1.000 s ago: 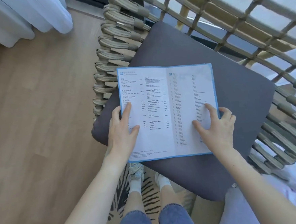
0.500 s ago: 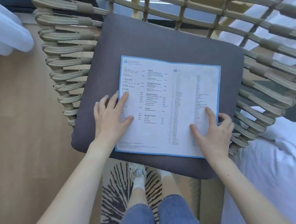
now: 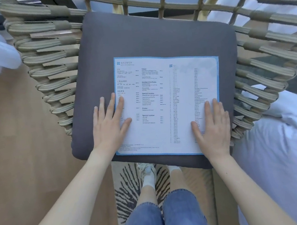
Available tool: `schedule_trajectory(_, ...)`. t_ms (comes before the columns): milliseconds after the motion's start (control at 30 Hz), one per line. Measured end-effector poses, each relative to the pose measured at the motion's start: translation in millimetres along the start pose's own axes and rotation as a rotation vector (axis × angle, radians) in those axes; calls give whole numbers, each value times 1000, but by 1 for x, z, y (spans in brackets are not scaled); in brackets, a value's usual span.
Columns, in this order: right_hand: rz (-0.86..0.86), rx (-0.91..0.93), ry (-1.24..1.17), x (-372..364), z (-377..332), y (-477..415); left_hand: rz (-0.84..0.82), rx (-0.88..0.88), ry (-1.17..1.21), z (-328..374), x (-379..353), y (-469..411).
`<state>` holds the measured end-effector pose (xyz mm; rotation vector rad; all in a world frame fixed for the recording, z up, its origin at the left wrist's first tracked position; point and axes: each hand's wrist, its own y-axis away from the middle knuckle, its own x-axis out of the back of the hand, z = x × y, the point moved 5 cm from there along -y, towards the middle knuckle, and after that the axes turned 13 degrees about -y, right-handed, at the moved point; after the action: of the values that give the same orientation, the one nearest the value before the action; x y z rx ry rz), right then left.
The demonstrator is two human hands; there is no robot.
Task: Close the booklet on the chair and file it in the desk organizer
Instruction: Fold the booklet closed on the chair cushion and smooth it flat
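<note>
The woven chair frame (image 3: 48, 54) walls the cushion (image 3: 156, 36) at its left, right and far edges; its near edge is open to my arms, and its far half lies bare.

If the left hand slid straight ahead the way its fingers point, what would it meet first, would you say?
Probably nothing soon: the left hand would slide on over the booklet's left edge and the bare cushion, and would likely meet the woven chair back first.

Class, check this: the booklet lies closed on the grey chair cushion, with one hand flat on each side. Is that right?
Not quite. The head view shows the booklet lying open, both pages showing. The rest holds: grey cushion, left hand and right hand flat on either side.
</note>
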<state>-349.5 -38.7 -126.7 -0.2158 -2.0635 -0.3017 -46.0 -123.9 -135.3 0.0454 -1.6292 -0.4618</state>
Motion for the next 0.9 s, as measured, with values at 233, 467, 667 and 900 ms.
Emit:
schedule_trajectory(233,20,32,4,-19,12,4,75,-14,-52,0,-23,-2)
schedule_trajectory(467,33,36,69,-28,15,5,92,-6,-78,-1,-31,-3)
schedule_trajectory(667,-49,0,89,-21,10,4,-17,-24,-99,1,-19,-3)
schedule_trajectory(900,-148,-87,-71,6,-5,-3,-124,24,84,5,19,-4)
